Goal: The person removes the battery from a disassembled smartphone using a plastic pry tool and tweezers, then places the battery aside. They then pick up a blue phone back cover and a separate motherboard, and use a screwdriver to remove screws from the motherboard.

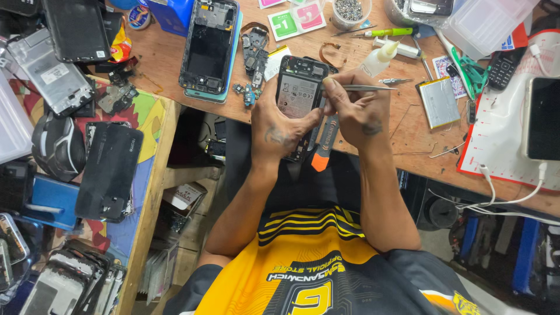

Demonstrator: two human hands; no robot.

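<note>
An opened black phone (298, 93) with its back cover off lies at the near edge of the wooden bench (402, 131), its battery showing. My left hand (279, 125) grips the phone's lower left side. My right hand (359, 108) holds metal tweezers (367, 88), whose shaft points right while the tip end meets the phone's upper right corner. An orange and grey pry tool (324, 146) lies under my hands beside the phone.
Another opened phone frame (209, 49) lies to the left, with small parts (254, 55) between. A glue bottle (380, 57), loose battery (438, 102), white mat (507, 125) and charging phone (542, 119) sit right. Phone bodies crowd the left table (149, 122).
</note>
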